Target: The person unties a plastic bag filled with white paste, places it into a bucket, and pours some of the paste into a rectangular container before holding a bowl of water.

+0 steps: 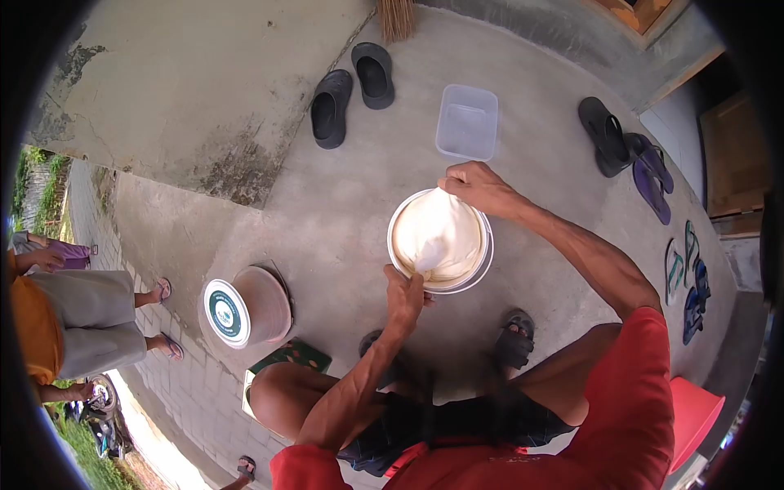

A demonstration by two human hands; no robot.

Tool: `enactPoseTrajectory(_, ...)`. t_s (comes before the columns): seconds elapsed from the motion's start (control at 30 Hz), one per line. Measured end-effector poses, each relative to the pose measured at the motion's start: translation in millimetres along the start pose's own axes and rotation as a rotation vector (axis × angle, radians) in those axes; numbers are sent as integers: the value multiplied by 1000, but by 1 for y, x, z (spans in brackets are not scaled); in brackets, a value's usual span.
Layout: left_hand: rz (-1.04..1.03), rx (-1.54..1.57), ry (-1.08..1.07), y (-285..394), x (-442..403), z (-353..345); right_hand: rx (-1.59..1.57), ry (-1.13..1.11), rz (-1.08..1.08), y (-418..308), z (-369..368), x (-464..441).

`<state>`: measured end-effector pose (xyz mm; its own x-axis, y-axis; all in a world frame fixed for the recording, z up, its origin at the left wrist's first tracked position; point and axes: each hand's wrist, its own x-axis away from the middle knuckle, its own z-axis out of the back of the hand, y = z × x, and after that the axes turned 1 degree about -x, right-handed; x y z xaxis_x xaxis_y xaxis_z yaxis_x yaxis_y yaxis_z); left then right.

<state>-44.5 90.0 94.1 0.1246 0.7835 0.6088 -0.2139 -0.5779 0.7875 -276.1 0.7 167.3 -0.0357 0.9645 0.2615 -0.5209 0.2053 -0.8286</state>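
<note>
Between my feet stands a round white bucket (488, 265) with a wire handle. A cream-coloured mass, apparently inside a thin plastic bag (433, 233), fills it to the rim. My right hand (476, 186) is closed at the far rim, pinching a peak of the bag pulled upward. At the near left rim my left hand (403, 296) is closed around a whitish, twisted end that looks like part of the same bag. Its fingertips are partly hidden. Beyond the bucket a clear plastic container (467, 122) lies on the floor.
A lidded tub with a green label (227, 314) rests left, against a round brownish object (265, 302). Dark clogs (331, 110), sandals (651, 180) and a broom (397, 18) lie around. A red bucket (692, 420) is at right. Other people (82, 318) stand at left.
</note>
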Motion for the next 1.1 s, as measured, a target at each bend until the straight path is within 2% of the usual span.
enactPoseTrajectory(0.1, 105, 93, -115, -13, 24, -23, 139, -112, 65, 6, 13, 9)
enactPoseTrajectory(0.13, 177, 71, -220, -5, 27, -15, 172, -160, 81, 11, 11, 15)
enactPoseTrajectory(0.17, 184, 74, -216, -1, 26, -7, 170, -169, 79, 14, 10, 18)
enactPoseTrajectory(0.23, -291, -474, 68, 10, 21, 5, 424, -116, 353, 18, 8, 22)
enactPoseTrajectory(0.3, -793, -556, 222, 37, 0, 3, 339, -125, 333, 22, 8, 27)
enactPoseTrajectory(0.37, -933, -676, 57, 53, -15, -17, 265, -129, 326, 19, 9, 30)
enactPoseTrajectory(0.4, -927, -718, 130, 47, -20, -29, 267, -117, 296, 18, 8, 34)
enactPoseTrajectory(0.57, -1020, -619, 216, 29, -25, -35, 287, -90, 228, 15, -16, 49)
enactPoseTrajectory(0.67, -1037, -580, 275, 32, -25, -37, 140, 81, 526, 17, -34, 62)
enactPoseTrajectory(0.7, -1050, -568, 261, 35, -29, -37, 139, 69, 526, 15, -27, 58)
enactPoseTrajectory(0.77, -1078, -559, 234, 34, -30, -36, 244, -21, 224, 8, -5, 47)
enactPoseTrajectory(0.8, -1050, -450, 235, 33, -34, -38, 255, 68, 413, 9, -28, 58)
enactPoseTrajectory(0.83, -1015, -348, 225, 31, -34, -38, 318, 25, 468, 21, -50, 66)
enactPoseTrajectory(0.97, -1104, -320, 264, 36, -29, -34, 245, -8, 473, 17, -24, 72)
enactPoseTrajectory(1.03, -1017, -187, 244, 35, -31, -39, 201, -32, 429, 15, -25, 76)
enactPoseTrajectory(1.1, -1013, -178, 265, 34, -32, -41, 261, -50, 414, 10, -42, 85)
